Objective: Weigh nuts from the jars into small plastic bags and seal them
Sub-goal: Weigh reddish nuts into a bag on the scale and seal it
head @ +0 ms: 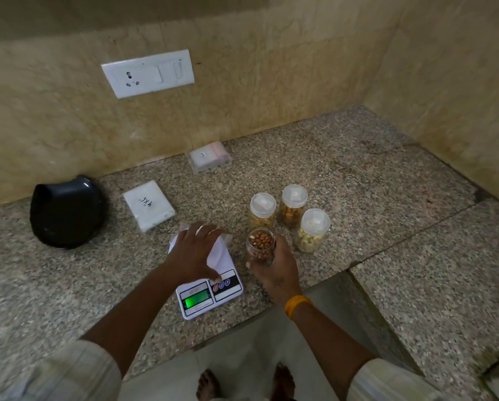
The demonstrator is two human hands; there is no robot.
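A white digital scale (210, 293) with a lit green display sits on the granite counter (358, 175). My left hand (194, 250) lies spread over the scale's platform, fingers on a clear plastic bag (223, 243) there. My right hand (274, 264) grips an open, lidless jar of red-brown peanuts (260, 244), held just right of the scale. Three lidded jars stand behind it: one (262, 211) at the left, one (293, 205) at the back with brown nuts, and one (313, 230) at the right with pale cashews.
Two packs of small plastic bags lie on the counter: a white one (148, 205) behind the scale and a clear one (208, 156) by the wall. A black glossy object (65, 211) sits at the left. A wall socket (148, 73) is above. Walls close the back and right.
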